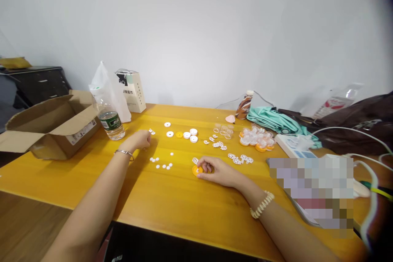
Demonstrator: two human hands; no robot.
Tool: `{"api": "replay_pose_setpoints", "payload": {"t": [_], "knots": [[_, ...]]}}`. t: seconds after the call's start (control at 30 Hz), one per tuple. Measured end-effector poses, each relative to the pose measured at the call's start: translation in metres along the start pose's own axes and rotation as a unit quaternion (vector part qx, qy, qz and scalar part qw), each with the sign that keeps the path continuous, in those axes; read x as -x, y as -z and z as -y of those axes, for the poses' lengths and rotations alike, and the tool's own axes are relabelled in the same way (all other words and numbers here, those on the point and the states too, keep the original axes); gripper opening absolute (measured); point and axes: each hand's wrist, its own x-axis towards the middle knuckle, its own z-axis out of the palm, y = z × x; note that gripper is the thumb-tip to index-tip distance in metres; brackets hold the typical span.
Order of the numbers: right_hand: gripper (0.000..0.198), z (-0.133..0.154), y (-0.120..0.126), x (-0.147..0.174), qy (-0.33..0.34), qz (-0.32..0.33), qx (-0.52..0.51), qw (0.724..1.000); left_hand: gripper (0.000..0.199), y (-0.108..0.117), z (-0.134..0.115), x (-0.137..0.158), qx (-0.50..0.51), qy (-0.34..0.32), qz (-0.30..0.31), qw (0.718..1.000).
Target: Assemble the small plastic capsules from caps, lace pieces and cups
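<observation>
My right hand (216, 170) has its fingers curled on a small orange disc (195, 170) with a white part at its centre, low over the table. Just behind the disc lies a white perforated piece (195, 160). My left hand (141, 140) is closed, reaching beside a few small white pieces (152, 132); whatever its fingers hold is hidden. Small white discs (157, 166) are scattered between my hands. Farther back, several white round parts (170, 134) and a yellow one (179, 134) sit in a loose group.
An open cardboard box (58, 131) and a water bottle (112, 125) stand at left. To the right are white perforated pieces (236, 159), clear rings (227, 133), a pile of orange-and-clear cases (257, 137), a brown drink bottle (245, 105), green cloth (278, 120) and a power strip (294, 147).
</observation>
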Motion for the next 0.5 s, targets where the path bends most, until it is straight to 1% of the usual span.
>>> {"api": "replay_pose_setpoints", "payload": {"t": [0.13,0.37,0.5], "knots": [[0.029,0.001,0.000,0.000,-0.005,-0.004,0.001,1.000,0.020,-0.001,-0.005,0.000,-0.014,-0.036,-0.008,0.999],[0.030,0.000,0.000,-0.001,-0.006,-0.009,0.014,1.000,0.022,-0.002,-0.013,0.004,-0.019,-0.058,-0.011,0.998],[0.029,0.000,0.000,-0.001,-0.002,-0.009,0.016,1.000,0.024,-0.004,-0.021,0.007,-0.015,-0.085,-0.005,0.996]]}}
